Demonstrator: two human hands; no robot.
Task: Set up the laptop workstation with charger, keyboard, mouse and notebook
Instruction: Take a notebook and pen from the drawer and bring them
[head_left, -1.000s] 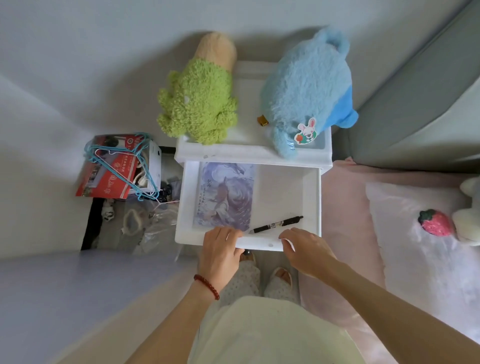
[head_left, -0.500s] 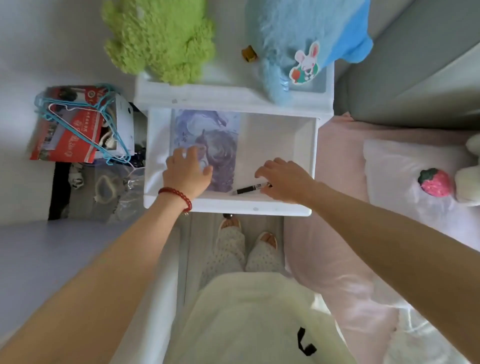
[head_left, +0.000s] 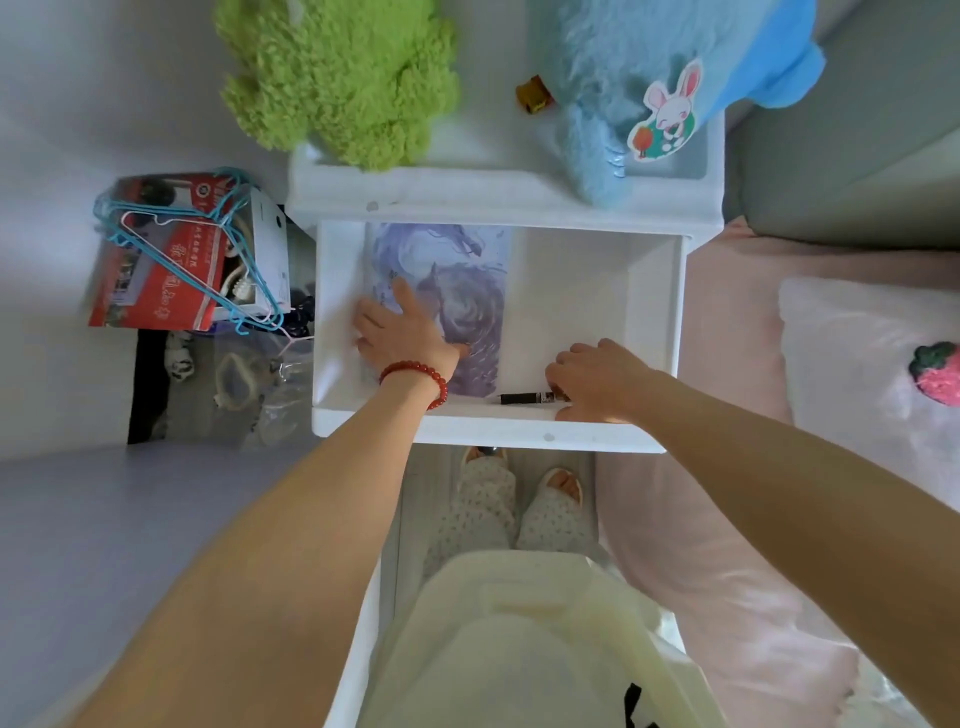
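Having reached deeper into the drawer (head_left: 654, 332), the left hand (head_left: 410, 332) is lying spread on the one notebook (head_left: 457, 280), while the right hand (head_left: 597, 379) is pinching the single pen (head_left: 524, 398) beside it.

The drawer (head_left: 654, 332) looks like smooth white plastic with a slight sheen. The notebook (head_left: 457, 280) has a matt printed paper cover. The pen (head_left: 524, 398) is glossy black plastic. At the top of the frame, the green toy (head_left: 343, 78) is rough, curly plush; the blue toy (head_left: 623, 67) is soft, long-piled fur.
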